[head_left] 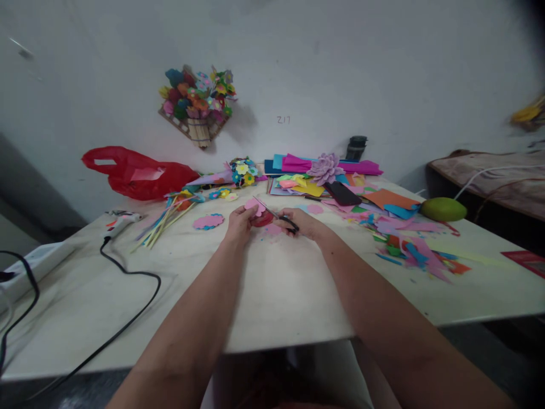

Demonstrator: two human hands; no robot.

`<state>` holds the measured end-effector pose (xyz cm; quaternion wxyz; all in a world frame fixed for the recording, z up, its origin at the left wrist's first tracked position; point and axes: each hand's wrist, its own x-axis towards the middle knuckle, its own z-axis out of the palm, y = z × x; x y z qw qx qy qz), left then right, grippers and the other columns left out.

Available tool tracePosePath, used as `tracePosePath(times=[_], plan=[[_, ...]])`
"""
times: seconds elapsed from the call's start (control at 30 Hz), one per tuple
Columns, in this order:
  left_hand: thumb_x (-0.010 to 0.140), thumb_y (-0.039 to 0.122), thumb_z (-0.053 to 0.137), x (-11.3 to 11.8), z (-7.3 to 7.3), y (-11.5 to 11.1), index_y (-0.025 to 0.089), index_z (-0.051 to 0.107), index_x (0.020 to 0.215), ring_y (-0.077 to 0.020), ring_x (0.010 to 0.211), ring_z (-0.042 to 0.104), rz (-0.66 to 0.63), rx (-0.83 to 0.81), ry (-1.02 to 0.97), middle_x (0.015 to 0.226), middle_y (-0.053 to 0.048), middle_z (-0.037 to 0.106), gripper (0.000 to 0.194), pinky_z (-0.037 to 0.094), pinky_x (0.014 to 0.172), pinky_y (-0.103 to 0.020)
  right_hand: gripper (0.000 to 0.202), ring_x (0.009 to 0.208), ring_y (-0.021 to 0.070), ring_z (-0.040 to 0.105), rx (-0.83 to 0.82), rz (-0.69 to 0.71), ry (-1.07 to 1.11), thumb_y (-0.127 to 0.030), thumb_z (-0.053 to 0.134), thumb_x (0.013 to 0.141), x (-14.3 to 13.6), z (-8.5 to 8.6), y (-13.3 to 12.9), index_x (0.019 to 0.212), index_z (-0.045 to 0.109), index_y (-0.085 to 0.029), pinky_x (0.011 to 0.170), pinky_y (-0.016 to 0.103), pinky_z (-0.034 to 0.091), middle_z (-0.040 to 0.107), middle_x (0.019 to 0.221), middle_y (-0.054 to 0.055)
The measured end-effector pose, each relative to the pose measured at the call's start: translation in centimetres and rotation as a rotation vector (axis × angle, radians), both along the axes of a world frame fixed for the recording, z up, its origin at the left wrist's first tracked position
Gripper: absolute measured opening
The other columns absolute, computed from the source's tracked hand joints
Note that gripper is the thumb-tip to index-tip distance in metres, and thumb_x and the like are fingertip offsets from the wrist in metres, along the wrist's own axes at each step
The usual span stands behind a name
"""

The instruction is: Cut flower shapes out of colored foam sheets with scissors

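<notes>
Pinched in my left hand (240,222) is a pink paper piece (254,208) with a scalloped edge. My right hand (301,221) is closed round the black handles of a pair of scissors (291,226). Its blades reach left to the pink piece; whether they are apart I cannot tell. Under and between my hands lie a red round thing (263,219) and small pink scraps (272,230). Left of my left hand rests a stack of pink and blue scalloped paper shapes (208,221). Beyond my right hand is a pink paper circle (315,209).
A glue gun (122,225) with a black cord lies at left, near a white power strip (38,267). Behind are a red plastic bag (140,176), thin sticks (164,221) and paper flowers (243,171). At right are a phone (342,193), paper scraps (419,253) and a green mango (443,209).
</notes>
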<state>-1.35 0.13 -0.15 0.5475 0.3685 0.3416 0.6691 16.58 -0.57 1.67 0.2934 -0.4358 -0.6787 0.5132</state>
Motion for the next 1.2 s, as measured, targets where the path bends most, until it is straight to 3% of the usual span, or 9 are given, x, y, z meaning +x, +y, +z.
tracePosePath(times=[0.17, 0.5, 1.2], plan=[[0.054, 0.019, 0.081, -0.1, -0.2, 0.2, 0.01, 0.064, 0.069, -0.0152, 0.063, 0.064, 0.023, 0.021, -0.014, 0.068, -0.006, 0.066, 0.025, 0.054, 0.065, -0.028, 0.01, 0.034, 0.0053, 0.043, -0.006, 0.044, 0.005, -0.024, 0.058, 0.083, 0.1, -0.3, 0.1, 0.089, 0.056, -0.016, 0.033, 0.015, 0.027, 0.052, 0.047, -0.006], [0.052, 0.018, 0.083, 0.1, 0.2, 0.0, 0.012, 0.06, 0.066, -0.0136, 0.06, 0.063, 0.045, 0.017, -0.014, 0.062, -0.002, 0.064, 0.027, 0.054, 0.067, -0.029, 0.029, 0.036, 0.0054, 0.045, 0.105, 0.136, 0.022, -0.045, 0.058, 0.085, 0.6, -1.0, 0.8, 0.08, 0.052, -0.016, 0.031, 0.016, 0.025, 0.054, 0.052, -0.004], [0.052, 0.018, 0.084, 0.3, 0.2, -0.1, 0.014, 0.06, 0.065, -0.0131, 0.053, 0.059, 0.038, 0.003, 0.042, 0.058, -0.001, 0.062, 0.028, 0.05, 0.057, -0.028, 0.028, 0.036, 0.0058, 0.046, 0.08, 0.109, 0.056, -0.043, 0.06, 0.084, 0.5, -1.5, 1.3, 0.082, 0.055, -0.016, 0.03, 0.017, 0.025, 0.055, 0.052, -0.004]])
